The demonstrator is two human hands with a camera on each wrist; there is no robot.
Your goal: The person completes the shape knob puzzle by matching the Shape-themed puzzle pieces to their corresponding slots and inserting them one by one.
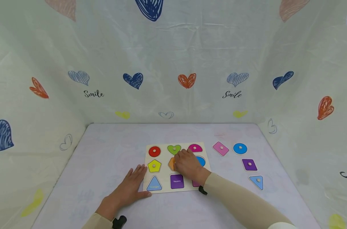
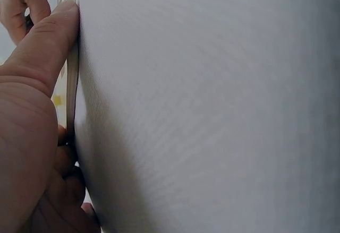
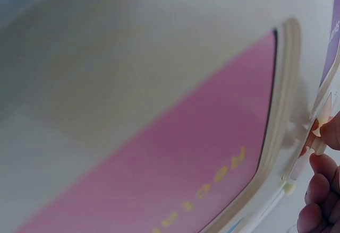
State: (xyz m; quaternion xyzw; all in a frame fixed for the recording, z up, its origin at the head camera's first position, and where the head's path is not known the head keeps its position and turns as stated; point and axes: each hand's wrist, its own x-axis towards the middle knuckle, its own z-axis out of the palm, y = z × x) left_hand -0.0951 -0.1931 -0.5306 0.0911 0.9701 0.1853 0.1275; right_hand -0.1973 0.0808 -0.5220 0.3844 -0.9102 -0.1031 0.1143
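The left hand [image 1: 128, 187] is closest, its fingers straight and its thumb out wide, touching the left side and near corner of the cream board [image 1: 166, 184] on the white counter [image 1: 173, 211]. The right hand [image 1: 189, 163] reaches over the board from the right — its fingers pinch the orange shape [image 1: 171, 163] at the middle, beside the yellow shape [image 1: 151, 166]. Off to the board's right lie a blue triangle [image 1: 258, 183], then a purple square [image 1: 246, 163], then a pink rectangle [image 1: 219, 147] and a blue oval [image 1: 237, 149] — and at the back hangs a pale sheet [image 1: 162, 51] with hearts.
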